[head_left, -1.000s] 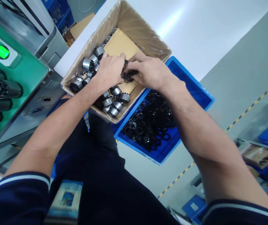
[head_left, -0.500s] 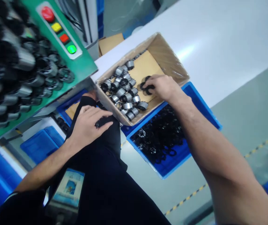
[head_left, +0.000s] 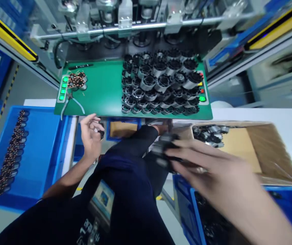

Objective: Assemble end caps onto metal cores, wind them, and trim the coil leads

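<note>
My right hand (head_left: 207,166), smeared by motion, is closed on stator cores (head_left: 161,148), silvery with black ends; their number is too blurred to tell. It hangs over my lap, left of the cardboard box (head_left: 273,153) of similar cores. My left hand (head_left: 91,136) is by the front edge of the green work plate (head_left: 102,92), its fingers curled round a small black part (head_left: 101,131) that is mostly hidden. On the plate's right side, stator cores (head_left: 148,83) stand stacked in rows. Copper-wound stators (head_left: 77,81) sit at its left end beside pliers (head_left: 70,102).
A blue tray (head_left: 41,149) with a row of copper-wound stators is at the left. A blue bin (head_left: 187,207) of black parts stands below the cardboard box. Behind the plate is a machine with a metal bar (head_left: 148,26). A black pen (head_left: 81,66) lies at the plate's back.
My view has swung left from the cardboard box to the green plate. My right hand has come out of the box with the cores. My left hand is still near the plate.
</note>
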Demonstrator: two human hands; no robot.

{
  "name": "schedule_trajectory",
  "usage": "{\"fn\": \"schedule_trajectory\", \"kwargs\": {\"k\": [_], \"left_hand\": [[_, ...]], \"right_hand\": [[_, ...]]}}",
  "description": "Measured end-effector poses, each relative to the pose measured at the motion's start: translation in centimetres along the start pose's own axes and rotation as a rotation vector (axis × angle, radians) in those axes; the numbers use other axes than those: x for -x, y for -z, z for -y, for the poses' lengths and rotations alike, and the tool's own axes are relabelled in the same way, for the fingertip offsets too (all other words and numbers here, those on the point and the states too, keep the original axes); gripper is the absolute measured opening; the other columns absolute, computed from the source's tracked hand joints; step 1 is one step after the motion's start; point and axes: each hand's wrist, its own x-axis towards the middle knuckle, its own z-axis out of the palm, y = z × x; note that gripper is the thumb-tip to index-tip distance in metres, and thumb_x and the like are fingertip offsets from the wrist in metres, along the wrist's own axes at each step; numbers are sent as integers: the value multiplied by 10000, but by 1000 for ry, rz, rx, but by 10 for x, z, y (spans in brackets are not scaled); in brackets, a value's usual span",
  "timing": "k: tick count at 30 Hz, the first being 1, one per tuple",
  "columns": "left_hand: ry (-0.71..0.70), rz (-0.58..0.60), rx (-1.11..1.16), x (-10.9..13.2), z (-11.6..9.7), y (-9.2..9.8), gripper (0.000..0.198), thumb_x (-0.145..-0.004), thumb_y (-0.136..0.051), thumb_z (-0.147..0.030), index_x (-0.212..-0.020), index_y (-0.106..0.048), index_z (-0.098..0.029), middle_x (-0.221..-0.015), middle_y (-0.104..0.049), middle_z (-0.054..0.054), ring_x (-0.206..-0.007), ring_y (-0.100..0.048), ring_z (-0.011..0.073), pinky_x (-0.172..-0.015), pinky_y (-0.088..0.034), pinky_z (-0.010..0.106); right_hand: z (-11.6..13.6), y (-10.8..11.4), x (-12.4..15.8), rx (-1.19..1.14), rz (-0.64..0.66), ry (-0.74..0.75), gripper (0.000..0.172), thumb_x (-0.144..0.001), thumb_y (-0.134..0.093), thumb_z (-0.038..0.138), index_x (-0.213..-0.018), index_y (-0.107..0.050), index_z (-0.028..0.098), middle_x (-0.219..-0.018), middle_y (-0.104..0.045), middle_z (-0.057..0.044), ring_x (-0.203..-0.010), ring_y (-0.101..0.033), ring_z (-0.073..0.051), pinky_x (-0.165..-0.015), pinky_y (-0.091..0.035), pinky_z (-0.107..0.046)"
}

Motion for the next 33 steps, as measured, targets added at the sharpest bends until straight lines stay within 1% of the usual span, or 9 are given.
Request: {"fn": "schedule_trajectory", "kwargs": {"k": [3, 6, 10, 14, 18, 21, 24, 28, 33], "left_hand": [[26, -155, 73, -11, 9, 10, 811, -1212, -440, -991, -1701, -697, -398, -1278, -673, 58, -812, -650, 169, -794, -626, 369], [84, -155, 99, -20, 14, 13, 946, -1146, -490, -1069, -1723, -684, -345, -1257, -675, 71, -808, -654, 170, -763, -625, 362], [206, 47, -87, -39, 21, 4, 995, -1017, -969, -839, -1761, -627, -274, -1382, -699, 112, -931, -756, 198, -928, -711, 407], [326, 219, -471, -70, 25, -20, 1238, -866, -1191, -436, -1854, -492, -176, -1640, -672, 246, -1355, -837, 385, -1228, -700, 504], [431, 324, -691, -95, 27, -41, 1254, -928, -1135, -655, -1857, -498, -104, -1721, -676, 336, -1458, -816, 541, -1295, -649, 587], [424, 314, -724, -106, 34, -49, 1189, -964, -1081, -740, -1833, -553, -123, -1722, -700, 336, -1428, -820, 542, -1302, -640, 607], [410, 303, -753, -118, 44, -53, 1177, -925, -1121, -719, -1811, -600, -146, -1707, -721, 313, -1466, -806, 535, -1320, -646, 616], [422, 331, -740, -147, 57, -62, 1196, -871, -1179, -666, -1801, -625, -158, -1719, -710, 301, -1482, -812, 544, -1329, -660, 633], [416, 378, -736, -194, 71, -77, 1182, -886, -1170, -653, -1800, -617, -146, -1759, -680, 322, -1573, -773, 551, -1366, -637, 588]], "right_hand": [[86, -63, -83, 162, 201, 288, 466, -962, -754, 195, -1248, -1012, 456, -1284, -952, -53, -1134, -946, -370, -1025, -800, -574], [135, -115, -162, 390, 204, 280, 409, -966, -777, 87, -1236, -1010, 286, -1243, -955, -151, -1248, -912, -417, -1151, -750, -572], [161, -159, -234, 466, 164, 211, 346, -995, -843, 130, -1310, -985, 121, -1233, -929, -302, -1278, -907, -518, -1145, -750, -631], [164, -161, -252, 492, 167, 175, 383, -997, -818, 69, -1339, -981, 125, -1292, -926, -288, -1353, -900, -515, -1244, -719, -677], [143, -118, -207, 429, 168, 259, 559, -1011, -838, 91, -1554, -914, 198, -1605, -836, -224, -1452, -865, -409, -1295, -720, -584], [105, -76, -143, 108, 217, 363, 431, -1105, -834, 267, -1523, -924, 322, -1664, -822, -140, -1481, -857, -339, -1115, -807, -475], [57, -47, -74, -77, 235, 247, 327, -1115, -895, 423, -1436, -956, 443, -1628, -873, -81, -1460, -888, -349, -1046, -835, -482], [-9, -38, 2, -101, 211, 47, 325, -1089, -923, 487, -1409, -977, 461, -1536, -923, -88, -1412, -930, -380, -1030, -853, -487], [-75, -52, 65, -94, 155, -77, 366, -1077, -901, 511, -1423, -984, 427, -1447, -957, -97, -1292, -972, -371, -1012, -844, -454]]}}
